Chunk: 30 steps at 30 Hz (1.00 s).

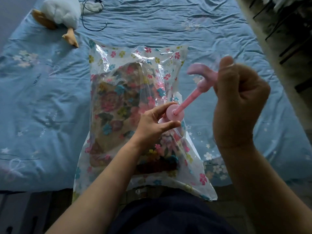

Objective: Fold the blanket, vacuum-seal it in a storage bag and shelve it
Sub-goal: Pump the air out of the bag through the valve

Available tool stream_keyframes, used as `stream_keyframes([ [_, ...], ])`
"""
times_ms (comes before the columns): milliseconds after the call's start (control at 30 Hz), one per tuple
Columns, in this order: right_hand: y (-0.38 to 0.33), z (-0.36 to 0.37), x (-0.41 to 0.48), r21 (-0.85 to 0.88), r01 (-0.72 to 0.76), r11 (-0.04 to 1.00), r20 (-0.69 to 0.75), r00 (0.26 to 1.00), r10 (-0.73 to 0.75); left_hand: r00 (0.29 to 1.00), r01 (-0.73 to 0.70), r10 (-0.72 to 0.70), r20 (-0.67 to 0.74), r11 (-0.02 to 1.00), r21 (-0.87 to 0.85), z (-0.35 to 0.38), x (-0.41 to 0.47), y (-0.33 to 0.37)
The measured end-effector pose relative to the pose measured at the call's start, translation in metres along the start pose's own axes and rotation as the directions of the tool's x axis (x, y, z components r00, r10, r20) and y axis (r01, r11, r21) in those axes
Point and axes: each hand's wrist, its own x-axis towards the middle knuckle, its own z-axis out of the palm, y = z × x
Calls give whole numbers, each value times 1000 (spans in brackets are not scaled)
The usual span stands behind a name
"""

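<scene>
A: Looking for the blanket point(114, 107) first.

B: Folded inside the floral storage bag point(199, 188), flat on the bed point(50, 98), just ahead of the body.

A: Pumping the air out, judging by the pink hand pump point(187, 100)?

B: Seems so. Planted on the bag's right half, presumably over the valve, though hidden under the barrel. Appears tilted toward the right.

A: Gripped how?

B: Steadied low by the left hand point(157, 122), with fingers point(162, 107) and thumb curled round the barrel just under the round cap. Pulled from above by the right hand point(239, 98), with fingers point(236, 81) wrapped in a tight fist round the handle and the plunger rod drawn well out.

A: Tips for doing it well?

B: Keep the barrel pressed square onto the valve and straighten any lean, to stop leaking. Push and draw in full, even strokes along the rod's line, never sideways. Hold the base down firmly on each upstroke. Smooth the puffy film at the far end toward the pump between strokes. Check the zip end too; cannot tell from here whether fully closed.

A: Far along?

B: Probably not, with plenty of slack, crinkled film around the blanket.

A: Anything in the way?

B: Only a plush goose point(62, 12) and a black cord point(94, 17) at the bed's far left, well apart from the bag.
</scene>
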Motion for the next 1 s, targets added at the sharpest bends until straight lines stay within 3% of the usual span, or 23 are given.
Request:
stream_keyframes([
  [67, 27, 4, -11, -122, -118, 985, 93, 987, 130, 1000, 7, -7, -10, 1000, -17, 1, 0, -1],
  [133, 59, 4, -31, -306, -256, 917, 252, 907, 337, 1000, 9, -9, -10, 1000, -6, 0, -1, -3],
  [200, 76, 1, -42, -457, -265, 849, 303, 851, 429, 999, 28, -28, -16, 1000, -7, -3, -4, -6],
  [267, 62, 0, -32, -425, -195, 884, 298, 892, 340, 999, 30, -30, -14, 999, -25, -6, -5, -8],
  [333, 28, -1, -10, -254, -88, 963, 214, 966, 145, 1000, 31, -31, -4, 999, -24, -7, -3, -7],
  [400, 3, -1, 6, -87, 17, 996, 119, 993, -7, 999, 32, -32, -18, 999, -14, -6, -3, -5],
  [500, 18, 0, -11, -102, -66, 993, 115, 990, 78, 1000, 24, -24, -19, 1000, 7, -4, -5, -10],
  [567, 46, 2, -32, -270, -218, 938, 259, 922, 289, 1000, 16, -15, -22, 1000, 16, -4, -6, -12],
  [633, 63, 0, -42, -421, -245, 874, 299, 872, 388, 1000, 10, -10, -9, 1000, 19, -4, -5, -12],
  [700, 51, -3, -31, -379, -198, 904, 257, 916, 308, 1000, 7, -6, -5, 1000, 28, -5, -4, -8],
  [800, 2, -4, -4, -60, -14, 998, 67, 998, 18, 1000, 2, -1, -12, 998, 62, -4, 2, -6],
  [867, 4, -2, -1, -62, 58, 996, 23, 998, -56, 1000, 5, -3, -27, 998, 66, -2, 2, -8],
  [933, 30, 1, -16, -133, -117, 984, 121, 984, 133, 999, 16, -14, -38, 999, 44, -1, 1, -10],
  [1000, 60, 1, -34, -295, -313, 903, 240, 890, 387, 1000, 10, -9, -27, 999, 50, -1, 0, -10],
])
